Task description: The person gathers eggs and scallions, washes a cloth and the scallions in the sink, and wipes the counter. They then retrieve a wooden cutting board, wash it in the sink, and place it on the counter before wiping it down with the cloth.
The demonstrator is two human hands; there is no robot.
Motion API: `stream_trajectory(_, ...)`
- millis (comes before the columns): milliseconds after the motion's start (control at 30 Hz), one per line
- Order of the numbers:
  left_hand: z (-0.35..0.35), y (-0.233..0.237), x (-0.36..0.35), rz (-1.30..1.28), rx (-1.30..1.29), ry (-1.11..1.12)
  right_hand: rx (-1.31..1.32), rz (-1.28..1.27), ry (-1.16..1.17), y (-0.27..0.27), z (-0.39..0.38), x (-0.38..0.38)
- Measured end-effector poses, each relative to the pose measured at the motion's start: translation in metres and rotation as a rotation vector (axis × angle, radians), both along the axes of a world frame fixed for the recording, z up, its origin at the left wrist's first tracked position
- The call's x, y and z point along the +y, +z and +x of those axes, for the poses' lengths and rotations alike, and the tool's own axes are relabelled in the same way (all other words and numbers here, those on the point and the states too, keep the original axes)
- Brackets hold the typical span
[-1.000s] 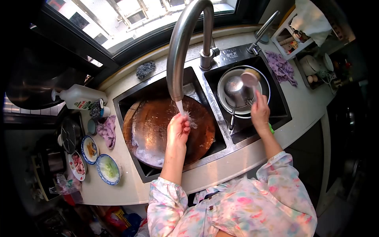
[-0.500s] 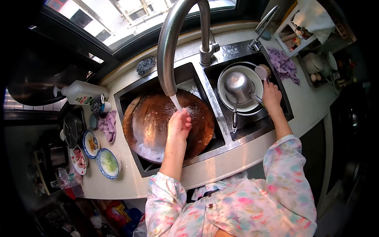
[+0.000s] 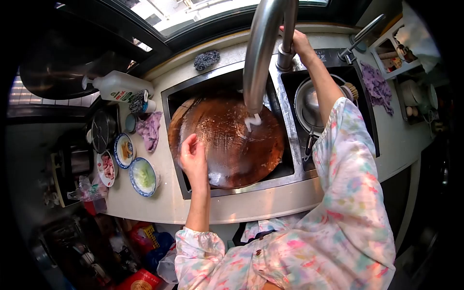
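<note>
My left hand [image 3: 193, 159] hovers over the left part of a round wooden cutting board [image 3: 232, 145], fingers loosely bent and apart, with nothing in them. The wet board lies in the left sink basin. A steel faucet [image 3: 256, 72] arches above it, and a short stream of water [image 3: 252, 123] shows under its spout. My right hand [image 3: 302, 47] is closed at the faucet's base, where the handle sits; the faucet neck hides some fingertips. Below my right forearm, a metal pot [image 3: 308, 104] stands in the right basin, with a scrub brush [image 3: 350, 91] at its edge.
Left of the sink are a white jug [image 3: 118, 87], a purple cloth [image 3: 150, 130], a bowl with pale green food [image 3: 143, 176] and a dish of raw meat [image 3: 106, 166]. A steel scrubber [image 3: 207, 60] lies behind the sink. Another purple cloth [image 3: 377, 87] lies at right.
My right hand has left the brush by the pot and reached up to the faucet handle. My left hand has moved out of the stream toward the board's left. The view has shifted.
</note>
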State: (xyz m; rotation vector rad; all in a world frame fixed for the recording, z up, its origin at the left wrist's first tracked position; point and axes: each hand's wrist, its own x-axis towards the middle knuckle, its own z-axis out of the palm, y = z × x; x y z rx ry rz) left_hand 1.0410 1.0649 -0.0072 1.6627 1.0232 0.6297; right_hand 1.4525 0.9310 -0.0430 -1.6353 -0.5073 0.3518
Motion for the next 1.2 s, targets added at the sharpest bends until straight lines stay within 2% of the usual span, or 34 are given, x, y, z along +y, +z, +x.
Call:
stream_trajectory(33, -0.008, -0.001, 0.006, 0.199, 0.075, -0.074, -0.059, -0.069, 0.045, -0.002, 0.003, -0.004)
stream_trajectory(67, -0.008, 0.011, 0.001, 0.164, 0.18, -0.143, 0.06, -0.056, -0.056, 0.013, -0.015, -0.005)
stream_trajectory(100, -0.014, 0.007, 0.002, 0.19, 0.281, -0.297, -0.031, 0.006, -0.14, 0.009, -0.029, -0.008)
stream_trajectory(167, -0.017, 0.001, -0.016, 0.492, 0.351, -0.692, -0.216, 0.127, -0.308, 0.001, -0.062, -0.016)
stream_trajectory(200, -0.019, 0.0, -0.031, 0.618, 0.371, -0.868, -0.168, 0.059, -0.37, 0.011, -0.102, -0.028)
stream_trajectory(233, -0.021, -0.001, -0.043, 0.742, 0.387, -1.036, 0.01, -0.061, -0.301, 0.019, -0.147, -0.038)
stream_trajectory(267, -0.02, -0.001, -0.047, 0.748, 0.4, -1.031, -0.045, 0.107, -0.235, 0.023, -0.202, -0.037)
stream_trajectory(300, -0.02, -0.001, -0.049, 0.756, 0.416, -1.03, 0.037, 0.136, 0.0, 0.004, -0.246, -0.042)
stream_trajectory(333, -0.021, -0.001, -0.05, 0.765, 0.434, -1.034, -0.077, 0.043, 0.218, -0.009, -0.274, -0.042)
stream_trajectory(367, -0.023, 0.002, -0.041, 0.797, 0.483, -0.93, -0.081, -0.039, 0.356, -0.005, -0.303, -0.034)
stream_trajectory(433, -0.022, 0.014, -0.007, 0.954, 0.614, -0.688, -0.185, 0.042, 0.49, -0.018, -0.337, 0.002)
stream_trajectory(500, -0.024, 0.005, 0.033, 0.914, 0.664, -0.511, -0.596, -0.187, 0.622, -0.028, -0.35, 0.028)
stream_trajectory(567, -0.026, -0.007, 0.062, 0.72, 0.821, -0.419, -0.603, -0.305, 0.662, -0.037, -0.339, 0.041)
stream_trajectory(700, -0.029, -0.029, 0.073, 0.712, 0.68, -0.352, -0.434, -0.682, 0.479, -0.069, -0.287, 0.051)
stream_trajectory(767, -0.033, -0.029, 0.072, 0.756, 0.643, -0.336, -0.339, -0.789, 0.292, -0.1, -0.265, 0.04)
stream_trajectory(833, -0.035, -0.033, 0.072, 0.761, 0.549, -0.29, -0.067, -0.992, 0.246, -0.091, -0.245, 0.019)
stream_trajectory(867, -0.034, -0.029, 0.068, 0.699, 0.491, -0.221, -0.087, -0.982, 0.195, -0.111, -0.244, 0.01)
stream_trajectory(933, -0.035, -0.029, 0.066, 0.648, 0.41, -0.152, -0.105, -1.065, 0.153, -0.106, -0.259, 0.006)
stream_trajectory(967, -0.034, -0.028, 0.065, 0.631, 0.393, -0.124, -0.278, -1.019, 0.076, -0.09, -0.278, 0.015)
stream_trajectory(1000, -0.033, -0.027, 0.064, 0.591, 0.358, -0.103, -0.311, -0.799, 0.235, -0.05, -0.285, 0.028)
stream_trajectory(1033, -0.033, -0.024, 0.063, 0.552, 0.328, -0.083, -0.478, -0.61, 0.235, -0.051, -0.302, 0.05)
stream_trajectory(1067, -0.033, -0.022, 0.063, 0.518, 0.3, -0.065, -0.487, -0.486, 0.469, -0.026, -0.31, 0.074)
stream_trajectory(1133, -0.033, -0.024, 0.065, 0.493, 0.275, -0.033, -0.496, -0.467, 0.689, -0.027, -0.336, 0.118)
stream_trajectory(1167, -0.033, -0.025, 0.065, 0.482, 0.267, -0.016, -0.546, -0.481, 0.686, -0.028, -0.333, 0.136)
stream_trajectory(1200, -0.033, -0.027, 0.065, 0.499, 0.263, -0.014, -0.581, -0.499, 0.705, -0.053, -0.32, 0.159)
